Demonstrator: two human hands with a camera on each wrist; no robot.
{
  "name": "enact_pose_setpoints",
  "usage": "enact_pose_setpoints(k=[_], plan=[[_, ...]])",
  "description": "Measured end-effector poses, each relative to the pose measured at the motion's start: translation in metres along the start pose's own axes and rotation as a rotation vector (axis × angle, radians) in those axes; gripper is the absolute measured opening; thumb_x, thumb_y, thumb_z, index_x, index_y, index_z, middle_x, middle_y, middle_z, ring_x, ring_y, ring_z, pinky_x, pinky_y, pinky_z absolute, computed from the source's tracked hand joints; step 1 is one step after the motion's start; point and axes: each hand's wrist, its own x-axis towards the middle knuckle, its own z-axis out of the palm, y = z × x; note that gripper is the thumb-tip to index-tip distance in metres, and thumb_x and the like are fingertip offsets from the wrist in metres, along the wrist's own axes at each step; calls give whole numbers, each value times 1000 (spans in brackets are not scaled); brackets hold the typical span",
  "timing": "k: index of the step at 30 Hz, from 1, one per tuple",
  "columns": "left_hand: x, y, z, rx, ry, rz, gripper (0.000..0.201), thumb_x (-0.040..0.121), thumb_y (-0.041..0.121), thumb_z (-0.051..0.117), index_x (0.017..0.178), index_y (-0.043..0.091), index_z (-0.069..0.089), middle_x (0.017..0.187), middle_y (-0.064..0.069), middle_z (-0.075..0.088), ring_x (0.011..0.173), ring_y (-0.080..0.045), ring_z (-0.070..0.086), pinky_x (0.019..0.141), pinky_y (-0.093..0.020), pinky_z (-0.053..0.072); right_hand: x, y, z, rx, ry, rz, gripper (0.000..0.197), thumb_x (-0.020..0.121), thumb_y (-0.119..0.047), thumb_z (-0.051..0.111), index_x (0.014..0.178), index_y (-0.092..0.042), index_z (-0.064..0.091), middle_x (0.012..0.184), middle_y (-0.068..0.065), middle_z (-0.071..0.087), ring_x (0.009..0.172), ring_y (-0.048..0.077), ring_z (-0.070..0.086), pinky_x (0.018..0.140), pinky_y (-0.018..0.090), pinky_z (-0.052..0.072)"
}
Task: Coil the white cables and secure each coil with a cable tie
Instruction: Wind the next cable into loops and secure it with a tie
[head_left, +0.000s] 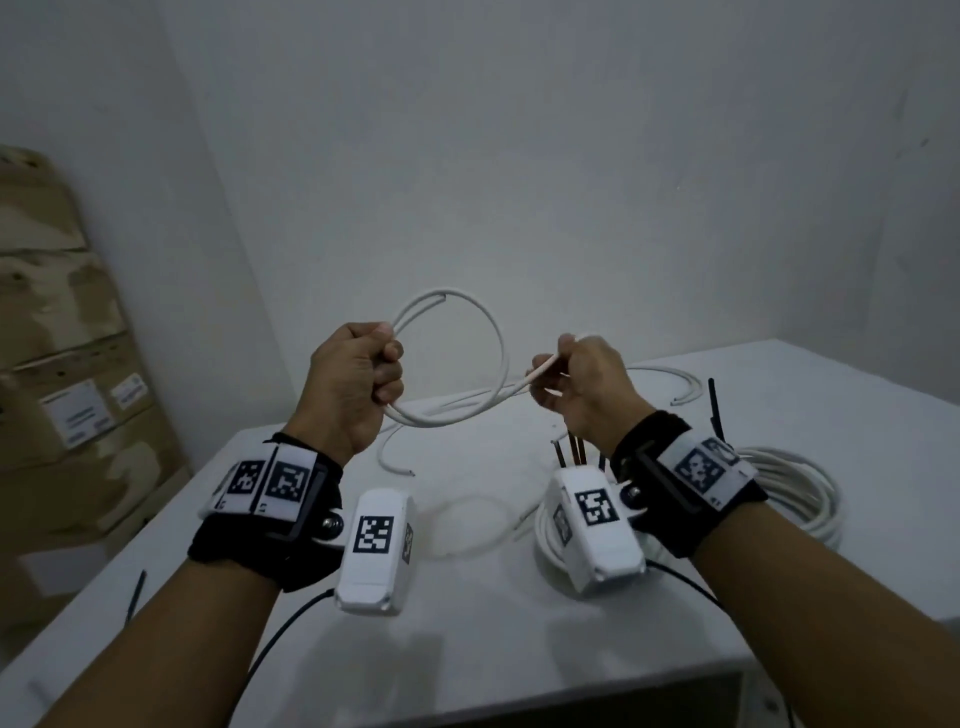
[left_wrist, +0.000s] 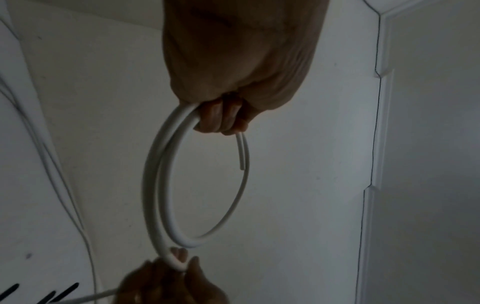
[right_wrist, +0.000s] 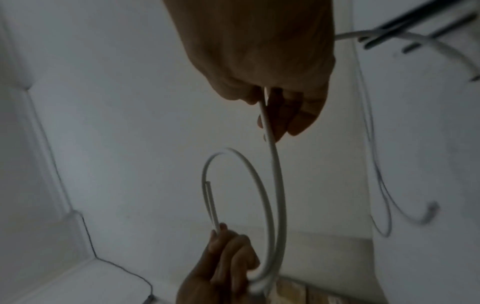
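My left hand (head_left: 384, 371) grips a white cable (head_left: 500, 353) in its fist, held up over the table as a round loop with the free end lying along the top. My right hand (head_left: 548, 382) pinches the same cable a short way along, where it leaves the loop. In the left wrist view the left hand's fingers (left_wrist: 221, 119) curl round the doubled cable (left_wrist: 153, 174). The right wrist view has the right hand (right_wrist: 280, 117) pinching the strand (right_wrist: 280, 185). The cable's tail trails back onto the table (head_left: 467, 639).
A coiled white cable (head_left: 802, 491) lies on the table at the right, beside a black cable tie (head_left: 716, 410). Another black tie (head_left: 136, 597) lies near the left edge. Loose white cable pieces (head_left: 675, 387) lie further back. Cardboard boxes (head_left: 62, 364) stand on the left.
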Motion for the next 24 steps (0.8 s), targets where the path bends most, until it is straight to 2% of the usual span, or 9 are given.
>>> enact_pose_setpoints(k=[4,6,9,12,14,16,18,20,24], plan=[[-2,-11,6,5,5,-20,21,99,4,45,80,14,47,52,2,48,37,-6,28,35,-16,22,0,-20,-7,288,-25,89,22,98,-8,30,80,-11,42,58,2,33,48,14,30,52,27,34],[-4,-17,10,-2,-16,-40,21,99,4,45,80,14,47,53,2,48,37,-6,27,35,-15,22,-2,-24,-10,103,1,-4,20,99,-11,31,83,-13,44,58,1,30,45,13,26,45,22,31],[-9,-26,18,20,-68,-66,21,98,5,46,80,15,47,55,1,48,38,-6,27,35,-16,22,-5,-26,-16,-582,-34,-378,21,101,-22,33,88,-14,48,65,2,38,47,14,36,35,20,39],[-15,-35,24,95,-118,-58,19,98,7,49,80,13,48,56,0,48,39,-7,26,36,-16,22,-12,-29,-19,-1078,-209,-659,23,101,-23,33,113,-22,53,73,1,47,53,16,49,34,24,46],[-16,-39,28,133,-135,-43,18,97,7,51,80,12,50,57,-1,47,39,-7,26,37,-16,22,-14,-32,-20,-1147,-310,-643,25,102,-24,34,119,-26,53,71,0,47,48,16,47,37,25,46],[-17,-42,32,158,-144,-25,17,97,6,52,80,12,51,58,-3,46,38,-6,26,37,-16,22,-13,-33,-21,-1141,-358,-632,27,102,-22,35,116,-19,58,68,-2,48,48,12,41,39,22,41],[-17,-43,34,193,-153,0,18,97,7,53,80,11,51,58,-4,46,38,-6,27,38,-16,23,-11,-33,-22,-1150,-385,-677,27,102,-17,37,111,-11,62,71,-2,55,56,13,42,45,14,34],[-19,-44,37,242,-179,44,18,97,7,53,79,11,51,58,-4,47,38,-7,28,39,-17,24,-8,-33,-23,-1183,-388,-720,25,101,-14,40,107,-7,63,76,-3,57,72,19,47,51,16,31],[-22,-47,44,306,-214,135,19,97,6,52,78,10,53,56,-3,47,38,-6,29,38,-18,24,-1,-32,-24,-1281,-392,-733,25,101,-18,42,109,-11,65,83,1,48,77,16,47,60,17,32]])
